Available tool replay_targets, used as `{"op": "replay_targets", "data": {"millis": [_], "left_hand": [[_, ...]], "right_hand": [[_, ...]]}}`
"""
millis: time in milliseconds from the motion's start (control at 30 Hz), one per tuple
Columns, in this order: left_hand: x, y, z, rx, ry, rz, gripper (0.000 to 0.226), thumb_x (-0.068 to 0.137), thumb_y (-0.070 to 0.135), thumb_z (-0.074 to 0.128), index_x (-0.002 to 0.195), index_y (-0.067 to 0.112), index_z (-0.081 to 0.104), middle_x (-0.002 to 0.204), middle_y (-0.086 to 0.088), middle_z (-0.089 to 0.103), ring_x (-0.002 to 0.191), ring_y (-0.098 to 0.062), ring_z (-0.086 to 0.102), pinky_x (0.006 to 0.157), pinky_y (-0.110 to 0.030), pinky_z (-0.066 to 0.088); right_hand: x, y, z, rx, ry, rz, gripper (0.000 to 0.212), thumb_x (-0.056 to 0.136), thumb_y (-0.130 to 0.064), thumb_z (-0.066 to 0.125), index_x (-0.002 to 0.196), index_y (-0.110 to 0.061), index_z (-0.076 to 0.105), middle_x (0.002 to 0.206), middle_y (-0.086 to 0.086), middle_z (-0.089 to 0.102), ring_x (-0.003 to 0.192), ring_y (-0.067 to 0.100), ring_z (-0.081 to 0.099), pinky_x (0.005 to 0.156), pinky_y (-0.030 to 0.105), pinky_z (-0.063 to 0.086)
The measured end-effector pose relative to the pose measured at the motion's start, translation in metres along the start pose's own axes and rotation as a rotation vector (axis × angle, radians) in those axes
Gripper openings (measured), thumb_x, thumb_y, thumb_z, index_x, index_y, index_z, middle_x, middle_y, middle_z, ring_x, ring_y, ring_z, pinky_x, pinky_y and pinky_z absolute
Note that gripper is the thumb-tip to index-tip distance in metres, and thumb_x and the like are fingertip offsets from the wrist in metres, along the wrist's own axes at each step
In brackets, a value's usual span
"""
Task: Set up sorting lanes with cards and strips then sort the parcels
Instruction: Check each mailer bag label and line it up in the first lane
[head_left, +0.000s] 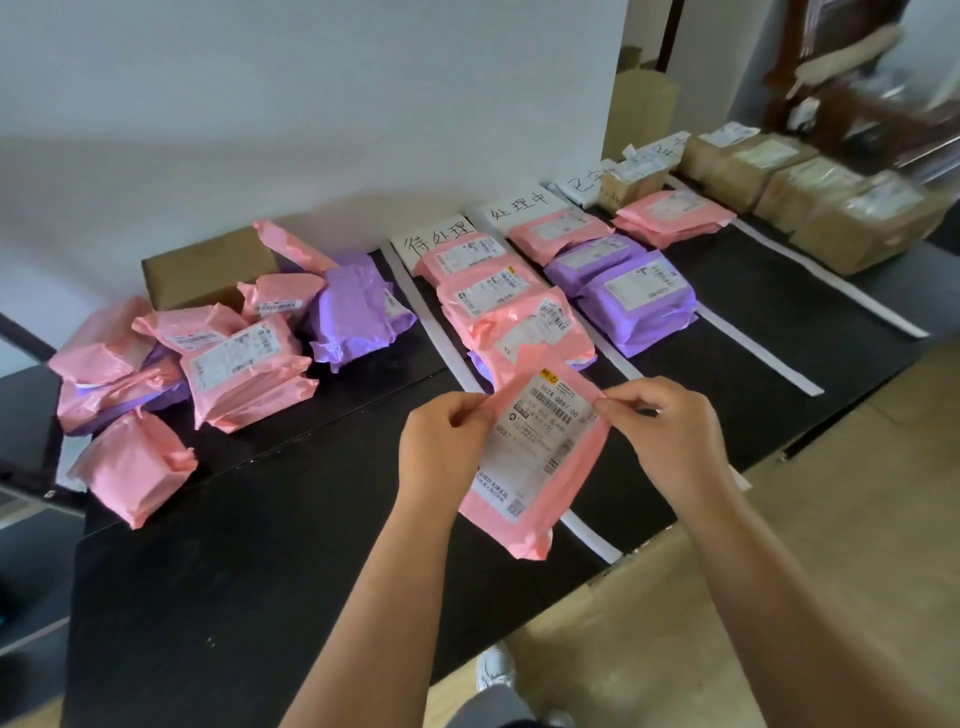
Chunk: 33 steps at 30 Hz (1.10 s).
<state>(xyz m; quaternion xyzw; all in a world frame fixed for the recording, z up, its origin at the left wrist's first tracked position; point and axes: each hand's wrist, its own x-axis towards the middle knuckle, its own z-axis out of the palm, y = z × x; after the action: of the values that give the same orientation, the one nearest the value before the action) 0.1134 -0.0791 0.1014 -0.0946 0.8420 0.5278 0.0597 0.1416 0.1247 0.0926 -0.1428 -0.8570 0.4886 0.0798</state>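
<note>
Two hands hold one pink parcel (535, 457) above the near edge of the black desk (260, 545). The left hand (441, 441) pinches its upper left corner and the right hand (670, 436) pinches its upper right corner. The parcel's white shipping label faces up, and it hangs tilted just in front of the first lane.

Four white strips run from the far edge toward the near edge and mark out the lanes: one (421, 312) beside the loose pile, a second (618, 358), a third (758, 353) and a fourth (831, 283). White handwritten cards (434, 236) stand at the far end of the lanes.

The first lane holds a row of pink parcels (498, 296). The next holds one pink parcel and purple parcels (634, 296). The third has pink parcels (670, 213) and a small carton (628, 182). Brown cardboard boxes (831, 202) sit past the fourth strip at the right end.

At the left end lies an unsorted heap of pink and purple parcels (234, 358), with a brown box (202, 275) behind it.
</note>
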Motion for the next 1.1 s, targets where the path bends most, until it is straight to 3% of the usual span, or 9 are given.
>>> {"op": "replay_targets", "data": {"millis": [133, 233, 300, 467, 567, 700, 833, 967, 1100], "left_hand": [[0.033, -0.009, 0.024, 0.052, 0.066, -0.039, 0.037, 0.094, 0.032, 0.065, 0.131, 0.028, 0.060, 0.120, 0.014, 0.061, 0.088, 0.002, 0.056, 0.065, -0.012, 0.039], [0.046, -0.025, 0.040, 0.045, 0.121, -0.126, 0.048, 0.095, 0.030, 0.063, 0.141, 0.026, 0.048, 0.141, 0.006, 0.051, 0.122, -0.013, 0.053, 0.089, -0.024, 0.043], [0.049, -0.038, 0.052, 0.031, 0.109, -0.230, 0.052, 0.094, 0.033, 0.065, 0.142, 0.023, 0.046, 0.141, 0.005, 0.051, 0.125, -0.016, 0.052, 0.093, -0.031, 0.045], [0.056, -0.055, 0.101, 0.050, -0.149, -0.394, 0.037, 0.097, 0.030, 0.061, 0.133, 0.020, 0.055, 0.119, 0.007, 0.064, 0.085, -0.004, 0.059, 0.057, -0.013, 0.039], [0.063, -0.056, 0.124, 0.031, -0.146, -0.428, 0.039, 0.099, 0.027, 0.057, 0.138, 0.022, 0.052, 0.125, 0.005, 0.062, 0.082, -0.002, 0.056, 0.056, -0.012, 0.039], [0.076, -0.057, 0.148, 0.017, -0.113, -0.495, 0.033, 0.101, 0.021, 0.053, 0.134, 0.020, 0.055, 0.113, 0.006, 0.061, 0.076, -0.001, 0.055, 0.056, -0.014, 0.038], [0.085, -0.055, 0.163, 0.018, -0.092, -0.531, 0.036, 0.102, 0.020, 0.049, 0.137, 0.019, 0.053, 0.130, 0.000, 0.061, 0.092, -0.008, 0.056, 0.058, -0.016, 0.040], [0.082, -0.053, 0.166, -0.026, -0.102, -0.554, 0.044, 0.101, 0.016, 0.049, 0.145, 0.021, 0.046, 0.138, 0.001, 0.057, 0.121, -0.019, 0.056, 0.083, -0.025, 0.046], [0.077, -0.048, 0.159, -0.088, -0.012, -0.572, 0.053, 0.100, 0.022, 0.055, 0.150, 0.026, 0.038, 0.148, 0.000, 0.048, 0.135, -0.024, 0.047, 0.103, -0.040, 0.045]], "right_hand": [[0.024, 0.028, 0.009, 0.028, 0.066, 0.194, 0.019, 0.087, -0.025, 0.074, 0.076, -0.039, 0.070, 0.079, -0.019, 0.068, 0.080, 0.003, 0.065, 0.072, 0.023, 0.050], [0.040, 0.056, 0.013, 0.072, 0.155, 0.362, 0.017, 0.087, -0.026, 0.075, 0.074, -0.036, 0.071, 0.073, -0.019, 0.070, 0.080, 0.006, 0.068, 0.076, 0.033, 0.055], [0.051, 0.076, 0.016, 0.092, 0.184, 0.454, 0.015, 0.086, -0.025, 0.076, 0.075, -0.034, 0.072, 0.074, -0.016, 0.071, 0.080, 0.009, 0.069, 0.079, 0.037, 0.058], [0.093, 0.117, 0.028, 0.066, 0.196, 0.565, 0.017, 0.084, -0.025, 0.078, 0.074, -0.036, 0.069, 0.079, -0.016, 0.068, 0.077, 0.006, 0.066, 0.075, 0.031, 0.055], [0.116, 0.137, 0.036, -0.031, 0.099, 0.573, 0.007, 0.088, -0.026, 0.073, 0.088, -0.033, 0.072, 0.086, -0.015, 0.068, 0.076, 0.005, 0.063, 0.068, 0.026, 0.047], [0.140, 0.156, 0.034, -0.156, -0.052, 0.519, 0.019, 0.096, -0.022, 0.064, 0.113, -0.027, 0.071, 0.099, -0.009, 0.069, 0.081, 0.007, 0.063, 0.067, 0.027, 0.052], [0.149, 0.166, 0.032, -0.191, -0.189, 0.488, 0.015, 0.097, -0.021, 0.060, 0.101, -0.033, 0.069, 0.084, -0.013, 0.064, 0.075, 0.012, 0.066, 0.067, 0.030, 0.057], [0.153, 0.171, 0.030, -0.230, -0.286, 0.443, 0.013, 0.097, -0.023, 0.060, 0.107, -0.029, 0.067, 0.090, -0.009, 0.065, 0.078, 0.012, 0.066, 0.071, 0.033, 0.058], [0.159, 0.163, 0.028, -0.314, -0.253, 0.396, 0.043, 0.094, -0.020, 0.063, 0.136, -0.025, 0.054, 0.122, 0.002, 0.061, 0.087, 0.012, 0.063, 0.074, 0.032, 0.056]]}}
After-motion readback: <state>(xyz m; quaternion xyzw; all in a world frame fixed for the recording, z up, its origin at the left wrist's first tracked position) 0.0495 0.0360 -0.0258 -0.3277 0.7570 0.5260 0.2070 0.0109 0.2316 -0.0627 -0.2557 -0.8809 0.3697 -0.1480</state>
